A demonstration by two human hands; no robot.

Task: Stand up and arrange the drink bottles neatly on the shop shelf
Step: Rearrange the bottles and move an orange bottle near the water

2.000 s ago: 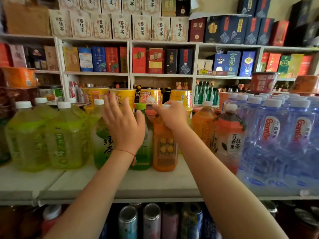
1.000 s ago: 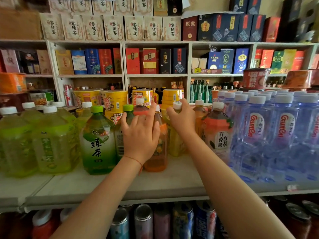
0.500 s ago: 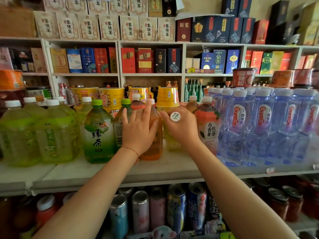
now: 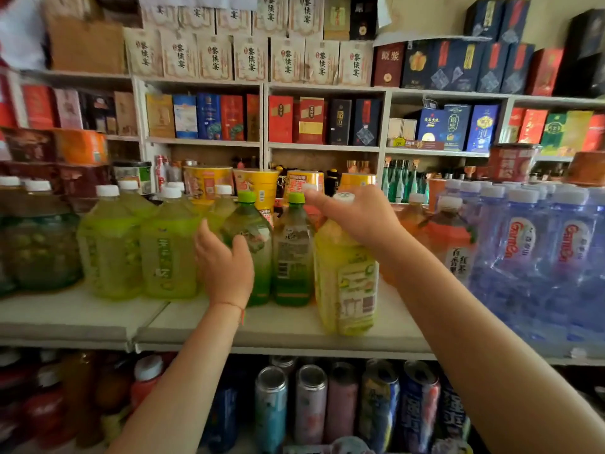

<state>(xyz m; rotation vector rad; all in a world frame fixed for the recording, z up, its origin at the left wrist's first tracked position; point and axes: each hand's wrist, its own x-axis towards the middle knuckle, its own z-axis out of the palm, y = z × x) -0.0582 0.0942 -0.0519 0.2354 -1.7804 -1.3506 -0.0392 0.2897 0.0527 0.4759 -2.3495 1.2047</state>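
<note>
The right hand [image 4: 360,221] grips the full, heavy-looking yellow drink bottle [image 4: 347,283] by its cap, and the open left hand [image 4: 226,267] touches the green tea bottle [image 4: 252,231].

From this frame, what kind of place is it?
Most likely a small grocery or convenience shop: drink bottles lined on a shelf, canned drinks below, and boxed liquor filling the wall shelves behind.

Boxed goods [image 4: 229,117] on back shelves, yellow noodle cups [image 4: 206,183], cans [image 4: 309,403] below
</note>
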